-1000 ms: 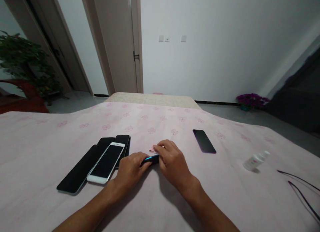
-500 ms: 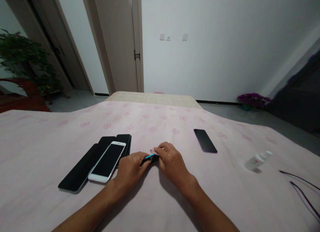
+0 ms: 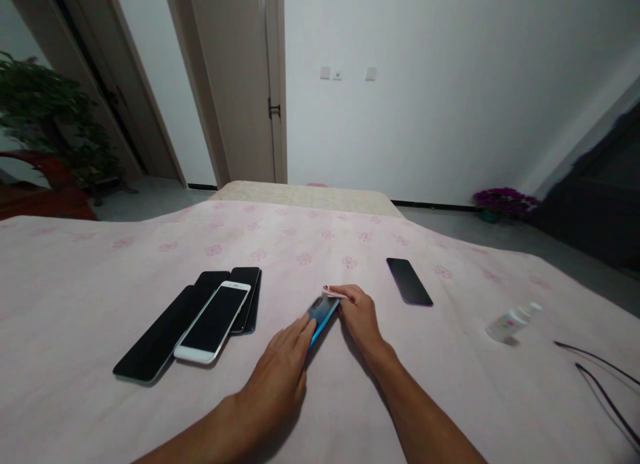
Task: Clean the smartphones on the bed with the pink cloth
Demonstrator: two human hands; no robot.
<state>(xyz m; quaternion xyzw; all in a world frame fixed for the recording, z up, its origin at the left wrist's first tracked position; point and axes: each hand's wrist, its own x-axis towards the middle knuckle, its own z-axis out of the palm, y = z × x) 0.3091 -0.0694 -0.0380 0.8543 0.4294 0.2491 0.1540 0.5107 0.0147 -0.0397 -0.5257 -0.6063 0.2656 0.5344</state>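
Observation:
A blue phone (image 3: 324, 312) is tilted with its back and camera strip showing, near the middle of the pink cloth. My left hand (image 3: 286, 357) grips its lower part, with the fingers over the back. At the phone's top right edge, my right hand (image 3: 361, 315) pinches a small pink cloth (image 3: 333, 292) against it. To the left lie a white phone (image 3: 214, 323) and several dark phones (image 3: 156, 337), partly overlapping. Another dark phone (image 3: 409, 281) lies alone to the right of my hands.
A small white bottle (image 3: 511, 323) lies on its side at the right of the flowered tablecloth (image 3: 440, 384). Beyond it are black cables (image 3: 607, 392) near the right edge. A door, a wall, a plant and purple flowers stand behind.
The blue phone has turned from edge-on to showing its back. My left hand has moved nearer and lies over it; my right hand has shifted slightly right with the pink cloth.

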